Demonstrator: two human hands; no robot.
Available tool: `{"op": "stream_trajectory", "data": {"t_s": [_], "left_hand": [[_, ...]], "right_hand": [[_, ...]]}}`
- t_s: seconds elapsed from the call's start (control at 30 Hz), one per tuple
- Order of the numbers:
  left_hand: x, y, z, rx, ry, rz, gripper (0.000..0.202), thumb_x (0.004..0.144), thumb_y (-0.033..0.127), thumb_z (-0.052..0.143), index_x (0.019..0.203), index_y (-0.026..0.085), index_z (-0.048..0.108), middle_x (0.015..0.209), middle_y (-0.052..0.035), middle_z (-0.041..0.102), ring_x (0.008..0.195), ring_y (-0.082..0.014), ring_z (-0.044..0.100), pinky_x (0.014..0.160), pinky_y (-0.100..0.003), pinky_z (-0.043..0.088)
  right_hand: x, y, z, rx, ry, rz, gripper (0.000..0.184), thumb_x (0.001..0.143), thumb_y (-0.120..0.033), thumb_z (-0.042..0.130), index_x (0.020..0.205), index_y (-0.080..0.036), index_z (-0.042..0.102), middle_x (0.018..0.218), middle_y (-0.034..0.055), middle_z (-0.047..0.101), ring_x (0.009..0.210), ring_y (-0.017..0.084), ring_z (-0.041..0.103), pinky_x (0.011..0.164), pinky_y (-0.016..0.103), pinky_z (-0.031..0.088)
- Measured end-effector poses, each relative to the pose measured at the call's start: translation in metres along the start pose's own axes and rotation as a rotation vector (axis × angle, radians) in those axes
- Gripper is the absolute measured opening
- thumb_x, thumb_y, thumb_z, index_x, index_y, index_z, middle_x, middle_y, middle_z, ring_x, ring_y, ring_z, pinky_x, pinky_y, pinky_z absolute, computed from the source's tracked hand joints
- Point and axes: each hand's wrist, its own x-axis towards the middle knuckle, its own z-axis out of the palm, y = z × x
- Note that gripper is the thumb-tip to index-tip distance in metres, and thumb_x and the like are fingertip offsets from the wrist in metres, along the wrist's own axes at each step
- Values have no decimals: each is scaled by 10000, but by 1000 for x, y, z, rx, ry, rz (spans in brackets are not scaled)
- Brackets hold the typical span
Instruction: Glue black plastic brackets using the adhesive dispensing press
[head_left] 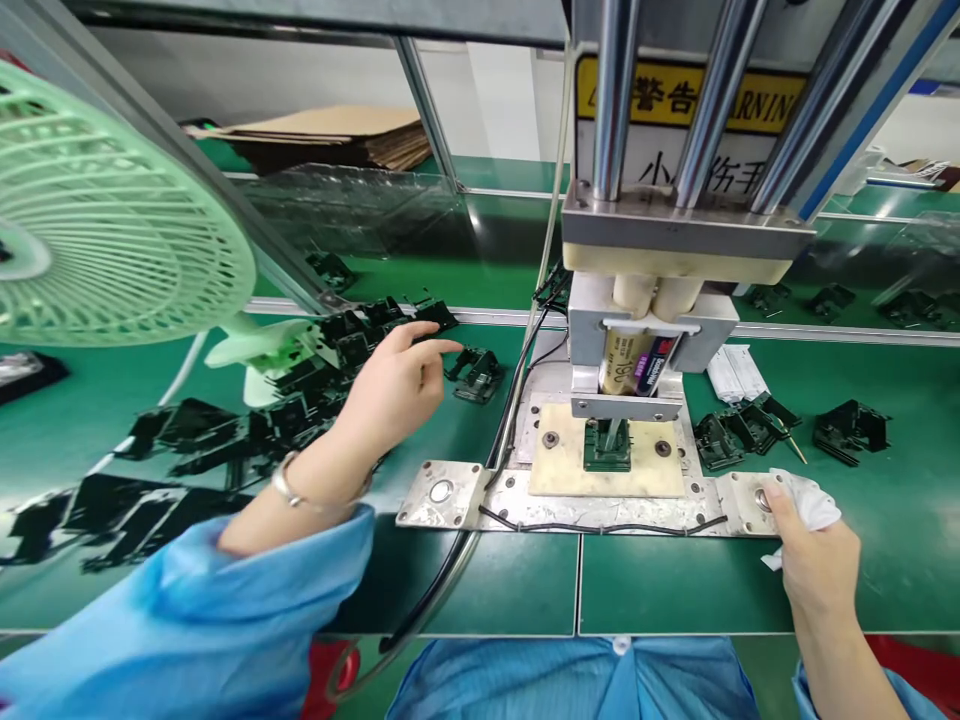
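Observation:
My left hand [394, 385] reaches out over a pile of black plastic parts [300, 395], its forefinger pointing toward a single black part [476, 372] a little to its right; it holds nothing. My right hand [814, 560] rests on the green mat by the right end of the metal base plate [465, 500], the thumb pressing near the round button [763, 497], with a white cloth [810, 500] under the fingers. Between my hands stands a small press [649, 330]. One dark part [607, 445] sits in its fixture on the beige block.
A pale green fan [97, 210] stands at the left. More black parts [851, 430] lie right of the press, with white packets [739, 372] behind them. A second button [441, 490] sits on the plate's left end. Black cables [480, 490] run from the press toward me. Cardboard lies at the back.

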Motion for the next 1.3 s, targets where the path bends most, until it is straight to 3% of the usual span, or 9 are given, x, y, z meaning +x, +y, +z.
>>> {"op": "stream_trajectory", "data": {"t_s": [0.13,0.3,0.37,0.43,0.53,0.67,0.8,1.3], "left_hand": [[-42,8,-12,-147,34,-131,476,906,541,477,1097,185,727,1168,-94,687,1036,-306,639,920,-393,487],[-95,4,9,-527,-229,-511,659,729,740,636,1113,210,710,1007,-79,724,828,-256,628,700,-307,488],[-109,4,25,-639,-173,-599,604,726,732,646,1042,222,714,979,-64,721,769,-221,603,640,-271,464],[-118,4,36,-711,-40,-642,524,737,694,655,980,232,708,950,-48,711,742,-198,582,601,-245,440],[-121,7,41,-728,-4,-652,450,729,634,681,927,230,709,845,-36,681,684,-184,545,546,-234,401],[-117,12,35,-715,-1,-655,436,717,618,676,903,225,711,776,-33,648,647,-183,520,526,-240,381],[-116,14,34,-705,2,-660,442,703,614,681,903,221,710,784,-38,652,655,-190,526,527,-249,376],[-117,11,37,-703,-2,-642,448,735,631,662,921,225,702,799,-36,658,667,-183,524,537,-245,377]], "right_hand": [[1,3,0,13,-4,-37,620,586,-610,835,968,-126,768,1033,141,743,1014,367,672,783,405,535],[2,9,1,41,-18,-100,604,624,-598,843,981,-117,767,990,138,749,951,341,687,748,386,533],[3,10,1,44,-18,-110,604,635,-596,844,991,-115,767,1001,139,748,959,340,687,753,384,534],[3,11,1,52,-20,-121,594,645,-591,841,995,-118,767,1013,137,747,980,340,685,791,392,530],[3,11,1,65,-21,-131,571,653,-586,838,993,-133,771,1027,128,747,996,332,684,825,393,522],[2,9,0,45,-15,-108,580,643,-593,842,983,-129,773,1012,130,747,951,326,689,746,369,532],[2,7,-1,28,-18,-99,597,652,-592,843,1005,-116,766,1004,136,746,904,320,692,669,350,535],[0,5,-1,61,-15,-96,576,634,-576,850,983,-124,771,1021,133,744,945,332,688,684,355,545]]}}
